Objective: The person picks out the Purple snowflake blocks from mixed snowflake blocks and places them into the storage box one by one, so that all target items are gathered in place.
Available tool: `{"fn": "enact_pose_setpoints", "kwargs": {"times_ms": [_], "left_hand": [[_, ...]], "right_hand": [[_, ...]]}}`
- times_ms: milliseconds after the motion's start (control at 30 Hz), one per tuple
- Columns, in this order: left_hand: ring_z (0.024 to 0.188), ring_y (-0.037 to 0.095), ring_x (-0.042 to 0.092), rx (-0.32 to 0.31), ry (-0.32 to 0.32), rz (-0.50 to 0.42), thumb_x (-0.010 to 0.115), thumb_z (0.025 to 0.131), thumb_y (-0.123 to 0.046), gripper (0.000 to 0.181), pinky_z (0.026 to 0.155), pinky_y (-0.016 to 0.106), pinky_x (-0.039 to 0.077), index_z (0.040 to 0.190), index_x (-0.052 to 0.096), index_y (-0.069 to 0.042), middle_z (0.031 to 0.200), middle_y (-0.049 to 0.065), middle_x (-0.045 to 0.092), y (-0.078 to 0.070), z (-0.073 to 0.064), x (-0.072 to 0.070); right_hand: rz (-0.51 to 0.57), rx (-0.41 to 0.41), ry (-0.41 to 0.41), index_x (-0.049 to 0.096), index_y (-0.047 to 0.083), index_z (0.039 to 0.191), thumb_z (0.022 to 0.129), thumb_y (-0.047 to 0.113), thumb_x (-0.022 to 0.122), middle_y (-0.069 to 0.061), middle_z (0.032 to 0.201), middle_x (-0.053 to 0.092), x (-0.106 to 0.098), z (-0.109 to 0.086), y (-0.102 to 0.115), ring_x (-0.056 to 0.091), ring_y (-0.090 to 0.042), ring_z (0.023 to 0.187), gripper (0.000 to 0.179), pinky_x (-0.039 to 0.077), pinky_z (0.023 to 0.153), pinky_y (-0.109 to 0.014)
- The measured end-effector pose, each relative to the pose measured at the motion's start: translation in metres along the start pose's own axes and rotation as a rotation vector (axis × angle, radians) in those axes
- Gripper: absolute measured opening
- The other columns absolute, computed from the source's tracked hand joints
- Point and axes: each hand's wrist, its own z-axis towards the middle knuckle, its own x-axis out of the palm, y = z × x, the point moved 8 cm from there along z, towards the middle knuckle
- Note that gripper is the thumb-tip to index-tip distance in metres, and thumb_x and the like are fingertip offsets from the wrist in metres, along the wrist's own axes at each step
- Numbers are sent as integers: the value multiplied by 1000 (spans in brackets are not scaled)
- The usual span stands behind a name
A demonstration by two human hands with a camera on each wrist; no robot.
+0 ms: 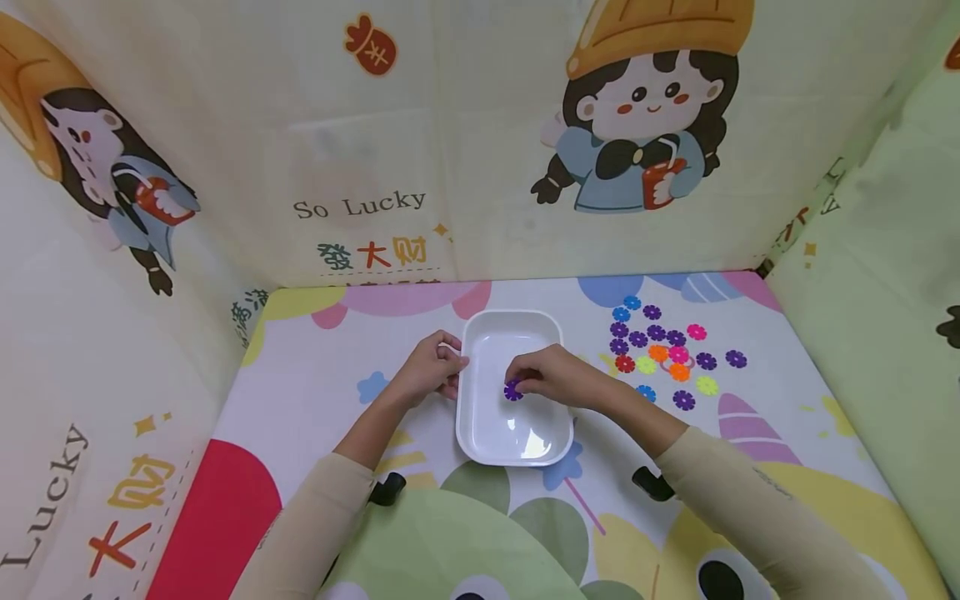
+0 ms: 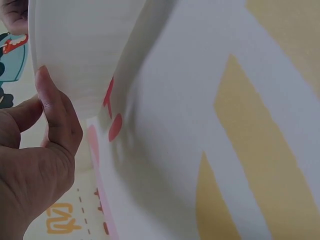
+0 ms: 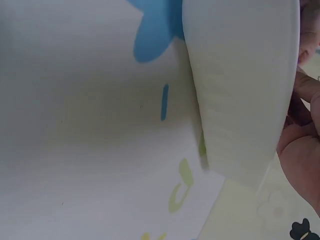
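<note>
A white rectangular tray [image 1: 480, 442] with rounded corners stands mid-table. My left hand [image 1: 432, 367] pinches its left rim; the left wrist view shows the thumb and fingers of that left hand [image 2: 55, 130] at the edge of the tray [image 2: 75, 55]. Over the tray's inside, my right hand [image 1: 551, 375] holds a purple flower-shaped piece [image 1: 513, 390] between thumb and fingertips. In the right wrist view the tray wall [image 3: 245, 90] hides most of the right hand [image 3: 302, 135] and the piece.
Right of the tray, several flower-shaped pieces [image 1: 656, 332] in purple, blue, orange, pink, red and yellow lie loose on the patterned tablecloth [image 1: 300, 367]. Printed cloth walls [image 1: 495, 167] enclose the table at the back and both sides.
</note>
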Motion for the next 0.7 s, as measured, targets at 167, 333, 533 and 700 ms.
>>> {"fn": "enact_pose_setpoints", "kwargs": {"times_ms": [167,333,533,700], "left_hand": [[58,16,57,7,7,-8,67,100,-8,31,49,33,62,124,49,-1,79,7,56,0,0,-1],[57,16,59,-3,7,-14,66,100,-7,29,49,33,63,123,49,-2,79,7,56,0,-2,-2],[57,16,59,3,17,-17,65,101,-6,28,50,34,63,123,49,-1,79,7,57,-2,-2,0],[56,16,58,8,20,-31,65,100,-4,28,49,35,63,122,48,0,78,6,57,-2,-1,1]], "right_hand": [[-46,-19,50,79,15,111,95,13,75,4,104,78,11,10,6,71,-8,96,16,62,92,-24],[-74,-53,95,79,12,109,94,11,76,3,99,78,22,19,10,69,-6,90,15,62,89,-21],[-56,-75,129,76,12,101,93,10,77,5,91,75,32,28,12,63,-3,82,8,59,80,-17],[-36,-83,160,75,11,96,92,7,78,6,87,74,41,34,13,63,-2,80,7,58,77,-17]]}}
